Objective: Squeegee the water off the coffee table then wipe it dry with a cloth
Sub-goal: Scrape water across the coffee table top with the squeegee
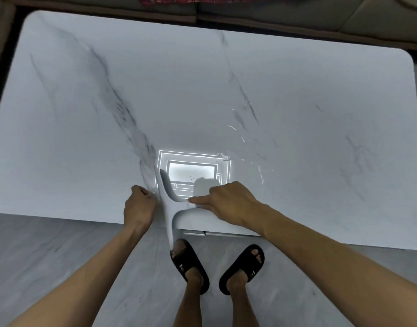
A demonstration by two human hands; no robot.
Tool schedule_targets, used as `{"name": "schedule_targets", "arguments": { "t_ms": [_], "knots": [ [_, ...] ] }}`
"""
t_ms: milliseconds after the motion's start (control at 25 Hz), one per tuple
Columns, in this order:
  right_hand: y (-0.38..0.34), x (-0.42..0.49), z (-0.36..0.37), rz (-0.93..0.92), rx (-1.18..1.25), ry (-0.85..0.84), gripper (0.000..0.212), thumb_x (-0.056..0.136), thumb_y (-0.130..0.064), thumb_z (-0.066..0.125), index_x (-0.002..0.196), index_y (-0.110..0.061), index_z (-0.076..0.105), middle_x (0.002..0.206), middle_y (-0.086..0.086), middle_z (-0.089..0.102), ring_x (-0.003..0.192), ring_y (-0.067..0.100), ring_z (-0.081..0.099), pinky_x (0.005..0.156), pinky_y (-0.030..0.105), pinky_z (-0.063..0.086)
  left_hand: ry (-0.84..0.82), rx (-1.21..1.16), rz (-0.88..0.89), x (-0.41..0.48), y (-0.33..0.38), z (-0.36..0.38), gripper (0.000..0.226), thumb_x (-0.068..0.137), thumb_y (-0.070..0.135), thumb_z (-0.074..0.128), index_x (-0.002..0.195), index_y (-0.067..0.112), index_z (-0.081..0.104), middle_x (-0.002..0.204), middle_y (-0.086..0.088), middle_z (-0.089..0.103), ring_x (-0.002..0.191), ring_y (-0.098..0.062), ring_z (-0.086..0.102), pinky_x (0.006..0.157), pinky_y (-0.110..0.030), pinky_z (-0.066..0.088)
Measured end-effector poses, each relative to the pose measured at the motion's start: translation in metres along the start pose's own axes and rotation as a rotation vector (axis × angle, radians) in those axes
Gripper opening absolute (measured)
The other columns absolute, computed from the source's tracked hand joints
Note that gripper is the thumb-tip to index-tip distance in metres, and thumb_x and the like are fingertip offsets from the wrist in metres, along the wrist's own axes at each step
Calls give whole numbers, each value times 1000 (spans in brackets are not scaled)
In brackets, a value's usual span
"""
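The white marble coffee table [297, 79] fills most of the view. Thin streaks and drops of water [233, 127] lie on it right of centre, with more water near the front [260, 173]. A white and grey squeegee [167, 204] stands at the table's near edge, its long blade running toward me and hanging past the rim. My right hand [228, 201] grips its curved handle. My left hand [139, 205] is curled against the blade's left side and appears to hold it.
A bright ceiling light reflection [193, 172] shines on the tabletop just beyond the squeegee. A sofa [273, 13] runs along the far side, with plaid fabric [179, 0] on it. My feet in black slides [189, 265] stand on the grey floor [61, 256].
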State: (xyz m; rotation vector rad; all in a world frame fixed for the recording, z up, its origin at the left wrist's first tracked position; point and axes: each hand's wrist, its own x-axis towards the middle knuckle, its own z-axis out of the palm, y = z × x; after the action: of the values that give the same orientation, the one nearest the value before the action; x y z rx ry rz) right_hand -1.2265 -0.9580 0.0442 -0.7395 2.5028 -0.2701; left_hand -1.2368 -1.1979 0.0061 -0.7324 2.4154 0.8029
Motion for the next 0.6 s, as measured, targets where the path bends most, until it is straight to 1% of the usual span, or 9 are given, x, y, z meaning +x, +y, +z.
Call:
{"name": "schedule_targets", "arguments": {
  "t_ms": [120,240,320,400,520,600],
  "knots": [
    [-31,50,10,-9,9,-8,36,103,-42,35,136,-51,44,96,3,67,87,26,64,61,30,33,-103,20,-28,13,-19,-13,14,86,13,49,98,10,43,78,-2,52,66,-18,49,52,-30,36],
    [-17,53,12,72,48,22,35,103,-43,34,134,-55,42,96,2,66,91,27,63,64,31,34,-205,53,0,17,-24,-12,14,87,14,49,99,12,42,81,-5,55,67,-20,51,52,-31,36],
    [8,34,9,159,75,42,35,102,-47,31,134,-57,41,95,1,66,92,27,64,65,32,35,-261,60,10,18,-21,-8,12,88,15,46,99,15,42,82,-6,56,69,-22,52,53,-31,36],
    [36,5,3,276,78,53,36,101,-52,29,135,-58,40,93,-1,66,91,25,64,63,30,33,-302,74,41,17,-15,-3,12,89,15,45,100,15,42,85,-6,56,72,-23,52,55,-31,35],
    [69,-45,-6,443,61,42,37,101,-52,26,135,-60,37,83,-7,61,86,21,63,59,29,31,-333,69,74,17,-1,4,10,94,21,41,101,14,43,83,-4,56,70,-19,52,57,-31,36],
    [84,-71,-12,534,54,34,37,101,-51,26,135,-60,38,85,-11,63,87,19,63,59,29,31,-379,81,86,17,10,7,11,93,20,41,103,14,43,80,-2,55,69,-17,52,56,-30,37]
  ]
}}
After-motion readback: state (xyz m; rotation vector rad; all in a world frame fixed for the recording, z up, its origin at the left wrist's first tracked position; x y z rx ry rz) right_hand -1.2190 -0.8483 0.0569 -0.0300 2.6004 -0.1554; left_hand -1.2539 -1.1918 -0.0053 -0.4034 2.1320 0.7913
